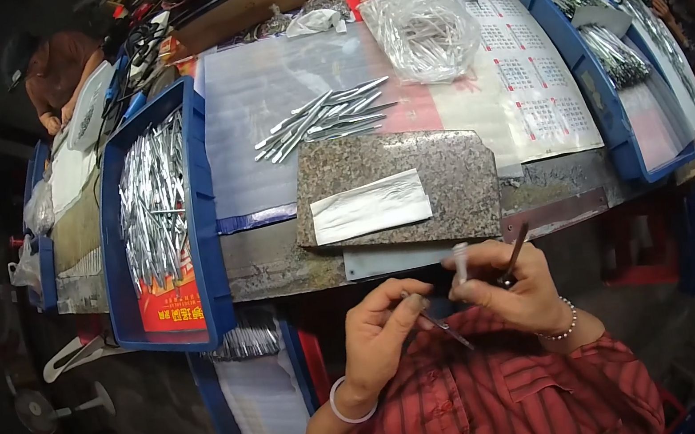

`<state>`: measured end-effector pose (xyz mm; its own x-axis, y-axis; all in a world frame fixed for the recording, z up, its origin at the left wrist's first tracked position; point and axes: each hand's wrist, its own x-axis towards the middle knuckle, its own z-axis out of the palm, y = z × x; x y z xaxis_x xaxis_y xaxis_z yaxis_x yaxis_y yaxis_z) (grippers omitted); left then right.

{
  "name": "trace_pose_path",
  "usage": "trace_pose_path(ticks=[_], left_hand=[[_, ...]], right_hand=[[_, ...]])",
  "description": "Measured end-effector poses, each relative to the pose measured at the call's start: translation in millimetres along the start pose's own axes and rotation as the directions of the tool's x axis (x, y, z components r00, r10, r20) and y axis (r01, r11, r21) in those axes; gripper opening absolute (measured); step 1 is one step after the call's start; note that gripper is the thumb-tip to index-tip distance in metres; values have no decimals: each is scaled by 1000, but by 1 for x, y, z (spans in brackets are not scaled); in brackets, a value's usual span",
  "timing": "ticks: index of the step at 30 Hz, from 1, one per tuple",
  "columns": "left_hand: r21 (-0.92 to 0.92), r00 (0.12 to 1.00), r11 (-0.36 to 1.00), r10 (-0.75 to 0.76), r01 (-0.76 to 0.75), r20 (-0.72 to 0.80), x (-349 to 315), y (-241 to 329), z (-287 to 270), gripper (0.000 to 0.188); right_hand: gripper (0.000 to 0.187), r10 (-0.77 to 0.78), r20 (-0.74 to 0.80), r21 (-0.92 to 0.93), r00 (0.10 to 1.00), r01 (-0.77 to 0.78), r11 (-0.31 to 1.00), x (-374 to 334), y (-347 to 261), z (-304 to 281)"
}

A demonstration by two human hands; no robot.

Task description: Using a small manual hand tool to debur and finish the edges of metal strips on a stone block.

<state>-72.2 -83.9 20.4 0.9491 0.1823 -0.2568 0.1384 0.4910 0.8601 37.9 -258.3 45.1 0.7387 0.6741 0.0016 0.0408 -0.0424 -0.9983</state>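
Observation:
My left hand pinches a slim silver metal rod that slants down in front of my shirt. Close beside it, my right hand grips a small whitish piece between thumb and fingers; its exact kind is too small to tell. A dark, thin-handled tool also sticks up out of the right hand, its lower end by the palm. Just beyond both hands lies a speckled stone slab with a folded white cloth on it. Several silver rods are heaped behind the slab.
A blue tray of silver rods stands at the left, another blue tray at the right. A clear plastic bag lies at the back on printed sheets. Below the table edge is a lower tray. A person sits far left.

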Motion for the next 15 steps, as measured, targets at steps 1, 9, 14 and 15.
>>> trace_pose_path(ticks=[1,9,14,15], left_hand=[[-100,1000,995,-7,6,-8,1,0,-2,19],[-234,999,971,40,-43,-20,10,1,-8,26],[-168,999,985,31,-30,7,10,0,-7,25],[-170,1000,985,29,-27,7,10,0,-8,25]], right_hand=[[20,26,2,26,1000,-27,999,-2,-3,4],[28,-181,180,-280,967,227,933,3,-8,8],[28,-251,170,-341,953,296,892,6,-5,12],[28,-278,164,-358,947,319,877,7,-4,13]])
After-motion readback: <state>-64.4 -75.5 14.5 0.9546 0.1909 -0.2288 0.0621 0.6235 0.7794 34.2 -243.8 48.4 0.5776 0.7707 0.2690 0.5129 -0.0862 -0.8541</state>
